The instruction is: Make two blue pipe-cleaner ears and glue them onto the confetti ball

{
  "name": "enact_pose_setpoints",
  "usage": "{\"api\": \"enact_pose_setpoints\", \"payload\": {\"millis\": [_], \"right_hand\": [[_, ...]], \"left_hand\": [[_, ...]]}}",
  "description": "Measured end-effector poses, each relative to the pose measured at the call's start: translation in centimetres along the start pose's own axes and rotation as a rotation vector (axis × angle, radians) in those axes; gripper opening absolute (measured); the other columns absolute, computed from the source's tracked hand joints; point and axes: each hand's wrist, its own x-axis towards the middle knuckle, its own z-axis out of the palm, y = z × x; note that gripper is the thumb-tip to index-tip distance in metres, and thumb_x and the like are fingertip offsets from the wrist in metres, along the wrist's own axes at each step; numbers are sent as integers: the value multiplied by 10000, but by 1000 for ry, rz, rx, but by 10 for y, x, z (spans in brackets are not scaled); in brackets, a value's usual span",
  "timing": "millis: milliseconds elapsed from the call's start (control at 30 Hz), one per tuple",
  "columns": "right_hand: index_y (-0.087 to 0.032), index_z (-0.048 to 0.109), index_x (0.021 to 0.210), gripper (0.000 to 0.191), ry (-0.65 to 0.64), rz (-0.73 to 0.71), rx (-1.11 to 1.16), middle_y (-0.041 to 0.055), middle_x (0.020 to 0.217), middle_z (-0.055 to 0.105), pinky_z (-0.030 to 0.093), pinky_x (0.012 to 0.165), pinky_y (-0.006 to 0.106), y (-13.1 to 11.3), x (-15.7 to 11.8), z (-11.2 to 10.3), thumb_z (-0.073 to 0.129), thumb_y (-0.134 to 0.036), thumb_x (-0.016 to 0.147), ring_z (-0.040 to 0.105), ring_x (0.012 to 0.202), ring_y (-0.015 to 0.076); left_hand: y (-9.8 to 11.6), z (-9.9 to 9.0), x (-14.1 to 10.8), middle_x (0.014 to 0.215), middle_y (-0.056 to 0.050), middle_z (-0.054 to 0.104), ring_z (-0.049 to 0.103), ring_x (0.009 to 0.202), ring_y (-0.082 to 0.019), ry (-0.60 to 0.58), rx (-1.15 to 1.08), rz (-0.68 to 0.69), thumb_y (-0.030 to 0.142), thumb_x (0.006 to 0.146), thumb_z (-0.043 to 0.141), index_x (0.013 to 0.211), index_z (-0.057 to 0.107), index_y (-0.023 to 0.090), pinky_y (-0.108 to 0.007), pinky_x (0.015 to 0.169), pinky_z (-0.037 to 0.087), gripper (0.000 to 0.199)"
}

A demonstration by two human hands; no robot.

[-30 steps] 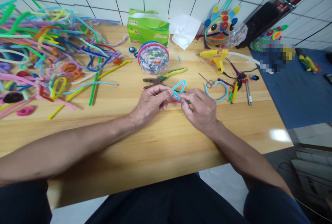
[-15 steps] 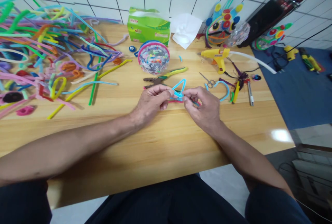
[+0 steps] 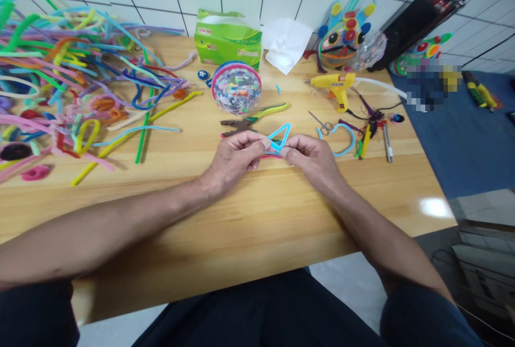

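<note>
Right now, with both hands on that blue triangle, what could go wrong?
The left hand and right hand pinch the blue triangle near its lower corners; if either grip slips, it might lose its shape. The pliers lie just beyond the left hand, so a forward shift could knock them. The scissors lie just past the right hand, and a careless reach might catch them.

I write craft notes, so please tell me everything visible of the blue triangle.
The blue triangle is a light-blue outline with an open middle, bent from what looks like pipe cleaner. One corner points up and right in the picture. The left hand and right hand pinch its lower corners, partly hiding them.
</note>
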Motion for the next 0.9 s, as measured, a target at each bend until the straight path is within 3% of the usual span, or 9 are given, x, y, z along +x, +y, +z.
{"api": "enact_pose_setpoints", "payload": {"millis": [200,333,500,667,733,900], "right_hand": [[-219,622,695,199,38,18,26,-59,620,546,366,584,266,-2,0,1,725,-363,786,414,593,100],[-216,639,707,173,38,-10,-18,-40,642,596,380,589,271,0,-3,3,712,-349,791,464,608,111],[-217,657,735,114,95,-67,-110,-37,645,620,370,586,274,3,-7,7,704,-305,790,505,607,116],[-217,634,702,158,78,-11,-39,-36,639,593,374,597,268,3,-4,5,702,-336,781,477,632,117],[-219,626,692,166,82,-9,-29,-41,627,575,370,594,269,3,-2,4,705,-340,774,456,625,114],[-222,653,723,124,95,-50,-83,-30,646,635,378,592,277,4,-5,7,692,-315,795,496,621,122]], "left_hand": [[-1,-2,-1,579,34,613,492,487,-95,-88,8,36,530,867,869,868,760,212,-244,481,388,336],[-1,-3,1,666,25,669,480,496,-79,-103,32,57,523,773,961,903,763,205,-232,461,358,396],[-1,-4,3,637,19,652,465,495,-71,-125,89,28,570,725,989,835,764,179,-220,462,353,464],[-1,-5,4,697,-10,697,536,494,-101,-130,-13,-27,717,892,783,856,722,183,-233,431,377,539],[-1,-5,4,751,-15,725,535,490,-93,-126,-15,-20,701,871,815,863,713,184,-232,428,378,528],[0,-5,2,646,28,641,465,492,-62,-173,98,7,555,762,969,817,747,172,-205,458,351,446]]}}
